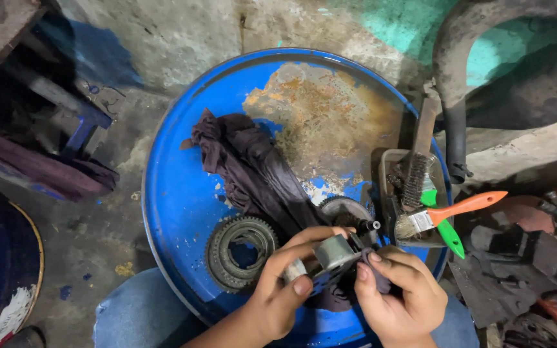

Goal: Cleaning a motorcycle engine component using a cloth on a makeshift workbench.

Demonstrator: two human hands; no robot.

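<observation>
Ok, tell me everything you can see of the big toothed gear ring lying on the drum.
The gear ring is a dark, greasy metal ring lying flat on the blue drum top, near its front edge. Fine teeth run round its outer rim, and blue shows through its open centre. Its right side meets the dark cloth. The left hand works just beside it without clearly touching it.

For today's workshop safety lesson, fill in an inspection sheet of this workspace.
Surface: blue drum lid, rusted patch.
Job's things: grey metal part; dark cloth under it.
Clutter: toothed gear ring, second gear, tray with wire brush, orange-handled paintbrush, green handle.
Grips: left hand holds the part; right hand presses cloth on it.
Cables: nothing seen.
Surroundings: dirty concrete floor, scrap parts at right.
</observation>
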